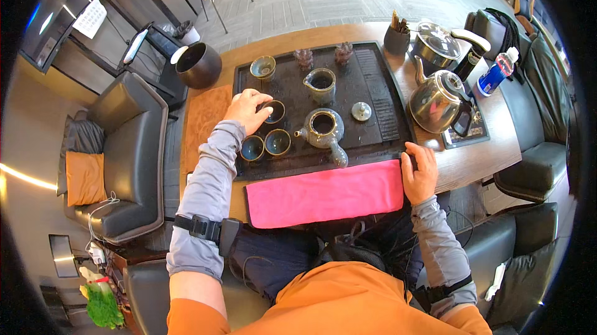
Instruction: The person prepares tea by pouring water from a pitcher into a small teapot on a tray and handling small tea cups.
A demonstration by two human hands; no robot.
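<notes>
My left hand (pixel 247 109) reaches over the left part of the black tea tray (pixel 298 148), its thumb and fingers about the rim of a dark teacup (pixel 276 112). Just nearer to me stand two more teacups, a left one (pixel 252 148) and a right one (pixel 278 142). A side-handled teapot (pixel 329 133) sits lidless in the middle, its spout towards the cups. Its lid (pixel 361 111) lies to the right. Beyond the teapot is a pitcher (pixel 322 90). My right hand (pixel 420 172) rests at the tray's near right corner, beside a folded pink towel (pixel 326 193), holding nothing.
At the tray's far side are a lidless bowl-shaped cup (pixel 263 68) and two small figurines. Right of the tray stand a glass kettle (pixel 436 106), a lidded pot (pixel 436 46), a bottle (pixel 498 74) and a tool holder (pixel 397 40). A dark round vessel (pixel 205 71) occupies the far left corner.
</notes>
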